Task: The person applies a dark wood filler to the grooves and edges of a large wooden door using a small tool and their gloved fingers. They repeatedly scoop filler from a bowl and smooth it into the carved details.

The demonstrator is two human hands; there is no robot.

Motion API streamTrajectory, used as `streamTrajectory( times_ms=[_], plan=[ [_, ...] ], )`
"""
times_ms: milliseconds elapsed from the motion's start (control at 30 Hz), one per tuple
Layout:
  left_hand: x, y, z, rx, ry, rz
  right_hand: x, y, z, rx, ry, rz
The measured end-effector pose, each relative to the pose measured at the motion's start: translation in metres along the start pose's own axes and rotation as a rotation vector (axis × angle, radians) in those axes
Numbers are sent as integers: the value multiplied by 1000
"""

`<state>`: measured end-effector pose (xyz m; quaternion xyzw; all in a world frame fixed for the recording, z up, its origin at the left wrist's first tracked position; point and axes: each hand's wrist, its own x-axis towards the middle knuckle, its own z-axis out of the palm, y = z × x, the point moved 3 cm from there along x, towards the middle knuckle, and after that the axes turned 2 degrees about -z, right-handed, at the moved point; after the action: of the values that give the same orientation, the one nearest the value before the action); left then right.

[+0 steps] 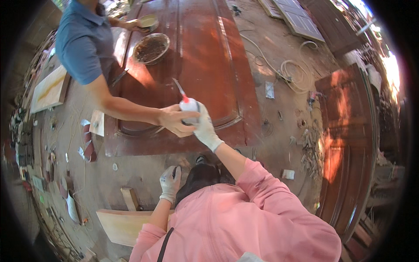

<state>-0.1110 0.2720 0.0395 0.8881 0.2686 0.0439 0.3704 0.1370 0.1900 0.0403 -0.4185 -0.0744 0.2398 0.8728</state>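
Bottle (188,105) white, spout base (185,99) red. Gloves (205,131) white. Jacket (227,222) pink. Other person's shirt (78,41) blue. Big door (209,65) red-brown, bright sun patches. Hose (263,57) cream. Floor (279,126) grey-brown.

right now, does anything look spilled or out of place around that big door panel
No clear spill shows. The floor looks untidy, though: a pale hose lies in loose loops right of the door panel, and a twisted reddish strip lies to its left.
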Motion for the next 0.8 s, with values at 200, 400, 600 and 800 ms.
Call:
streamTrajectory(
  times_ms=[200,400,600,800],
  plan=[
    [26,10,11,-83,-16,204,19,-27,48,-858,-55,-443],
    [56,16,27,182,-39,376,-72,-40,1,-1214,-148,-363],
    [54,8,58,458,-271,371,-240,-118,-141,-1540,415,210],
    [80,63,78,270,-380,540,-393,-152,-226,-1657,998,525]
  ],
)
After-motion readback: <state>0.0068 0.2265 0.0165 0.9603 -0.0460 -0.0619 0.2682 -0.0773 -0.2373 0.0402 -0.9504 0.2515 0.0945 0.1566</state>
